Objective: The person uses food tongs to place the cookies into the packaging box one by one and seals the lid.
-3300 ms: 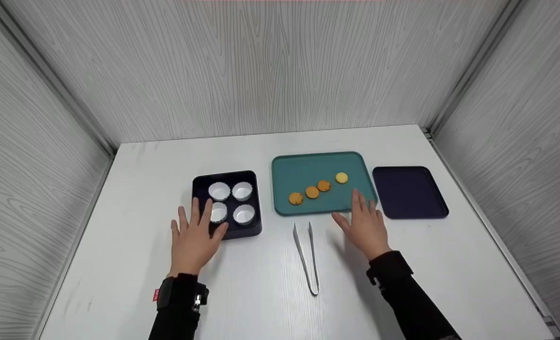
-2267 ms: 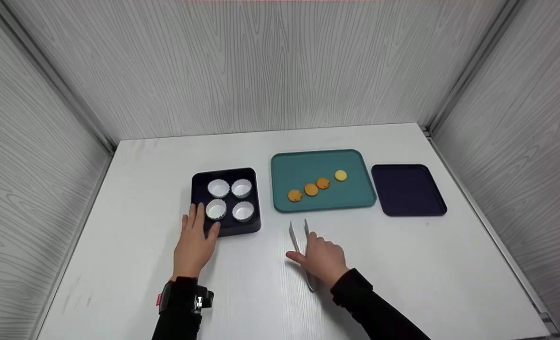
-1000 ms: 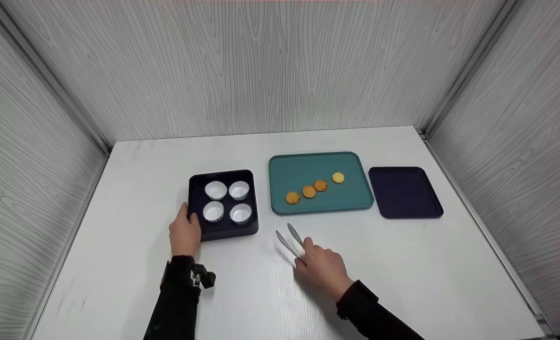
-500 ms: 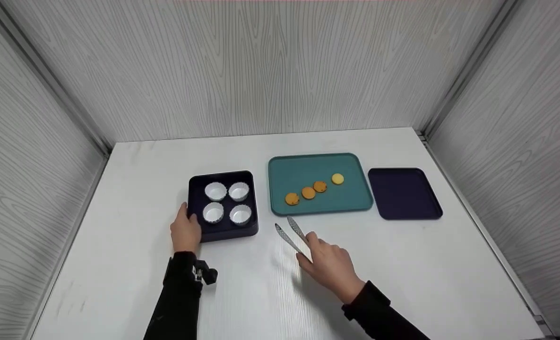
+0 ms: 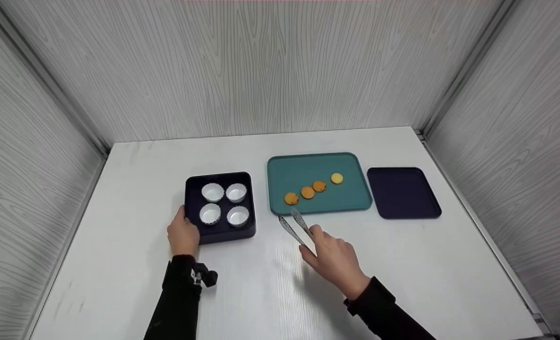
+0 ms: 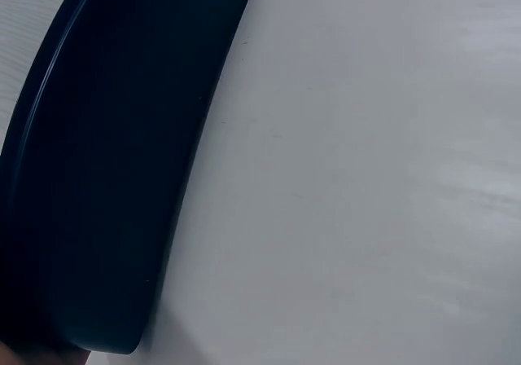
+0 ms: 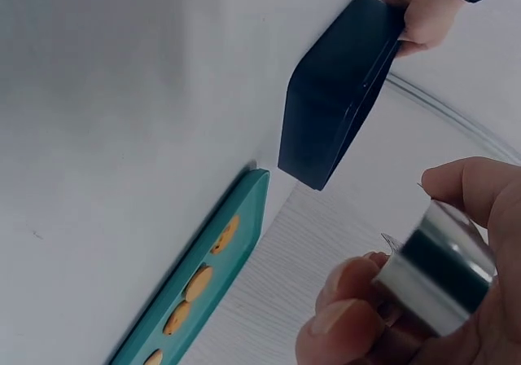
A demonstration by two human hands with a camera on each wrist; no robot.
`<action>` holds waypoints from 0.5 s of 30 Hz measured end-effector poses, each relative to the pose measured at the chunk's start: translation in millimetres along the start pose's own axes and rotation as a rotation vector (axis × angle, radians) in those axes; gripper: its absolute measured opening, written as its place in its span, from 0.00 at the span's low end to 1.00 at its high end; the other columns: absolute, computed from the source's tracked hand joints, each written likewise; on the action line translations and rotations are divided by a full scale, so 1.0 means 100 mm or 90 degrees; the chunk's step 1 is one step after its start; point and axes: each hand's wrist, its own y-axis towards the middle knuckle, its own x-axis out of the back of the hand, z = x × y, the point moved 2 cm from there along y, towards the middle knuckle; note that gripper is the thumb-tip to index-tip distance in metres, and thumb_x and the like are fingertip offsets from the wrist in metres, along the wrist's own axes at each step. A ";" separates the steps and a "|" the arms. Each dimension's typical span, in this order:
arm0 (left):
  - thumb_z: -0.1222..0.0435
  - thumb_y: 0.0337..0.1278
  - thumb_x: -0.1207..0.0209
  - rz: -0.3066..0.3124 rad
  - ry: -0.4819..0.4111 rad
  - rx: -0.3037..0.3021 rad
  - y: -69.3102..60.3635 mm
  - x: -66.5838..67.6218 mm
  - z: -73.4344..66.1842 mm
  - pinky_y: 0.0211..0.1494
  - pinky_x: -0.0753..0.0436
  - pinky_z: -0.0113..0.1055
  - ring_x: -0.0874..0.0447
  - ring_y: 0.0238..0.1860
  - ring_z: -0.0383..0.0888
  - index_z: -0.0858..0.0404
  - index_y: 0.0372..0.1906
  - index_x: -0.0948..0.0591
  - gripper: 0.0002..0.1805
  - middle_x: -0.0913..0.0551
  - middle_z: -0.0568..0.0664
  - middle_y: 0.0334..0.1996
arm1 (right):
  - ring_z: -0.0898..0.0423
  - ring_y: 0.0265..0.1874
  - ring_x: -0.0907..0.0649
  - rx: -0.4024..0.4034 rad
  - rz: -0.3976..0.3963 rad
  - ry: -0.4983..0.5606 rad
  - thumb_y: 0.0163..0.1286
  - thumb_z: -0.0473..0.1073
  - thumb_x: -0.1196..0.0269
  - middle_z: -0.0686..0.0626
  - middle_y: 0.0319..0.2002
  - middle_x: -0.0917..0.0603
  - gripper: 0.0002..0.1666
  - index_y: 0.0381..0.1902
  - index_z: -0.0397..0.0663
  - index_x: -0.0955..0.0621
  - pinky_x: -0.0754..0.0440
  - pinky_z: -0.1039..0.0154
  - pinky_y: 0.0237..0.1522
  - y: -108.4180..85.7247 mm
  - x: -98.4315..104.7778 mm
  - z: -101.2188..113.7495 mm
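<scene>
In the head view, my left hand (image 5: 184, 234) grips the near left corner of a dark navy box (image 5: 228, 235). Several white fluted paper cups (image 5: 237, 216) stand inside that box. My right hand (image 5: 335, 260) holds metal tongs (image 5: 293, 229) between thumb and fingers. Their two tips are apart, by the near edge of a teal tray (image 5: 346, 200), with nothing between them. A row of small round cookies lies on the tray: several brown ones, such as the near-left cookie (image 5: 291, 199), and a pale yellow cookie (image 5: 337, 178). The right wrist view shows the tongs' bent end (image 7: 440, 267) inside my hand.
To the right of the teal tray lies a flat dark navy tray (image 5: 404, 193) with nothing on it. Everything stands on a white table (image 5: 251, 293), with grey wood-grained panels (image 5: 261, 66) behind and at both sides.
My right hand has picked the tongs up from the table and moved their tips forward to the tray's edge. My left hand has taken hold of the box, which shifted slightly left.
</scene>
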 end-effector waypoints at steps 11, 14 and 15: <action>0.76 0.76 0.59 -0.016 -0.064 -0.041 -0.34 0.18 -0.18 0.75 0.35 0.53 0.34 0.72 0.65 0.75 0.74 0.35 0.26 0.32 0.69 0.71 | 0.56 0.11 0.29 -0.025 -0.017 0.011 0.68 0.50 0.31 0.51 0.20 0.22 0.19 0.46 0.44 0.24 0.32 0.59 0.12 0.07 0.11 -0.14; 0.76 0.77 0.59 -0.010 -0.071 -0.047 -0.49 0.18 -0.23 0.75 0.34 0.53 0.34 0.73 0.64 0.75 0.75 0.35 0.25 0.32 0.69 0.71 | 0.56 0.11 0.29 -0.039 -0.019 0.015 0.68 0.50 0.31 0.52 0.19 0.23 0.20 0.47 0.43 0.23 0.32 0.59 0.13 0.10 0.14 -0.19; 0.76 0.77 0.58 -0.011 -0.072 -0.051 -0.54 0.18 -0.24 0.74 0.34 0.53 0.33 0.72 0.63 0.75 0.74 0.35 0.25 0.32 0.69 0.71 | 0.57 0.11 0.30 -0.043 -0.020 0.016 0.69 0.50 0.31 0.53 0.18 0.24 0.20 0.47 0.43 0.23 0.33 0.59 0.13 0.11 0.15 -0.20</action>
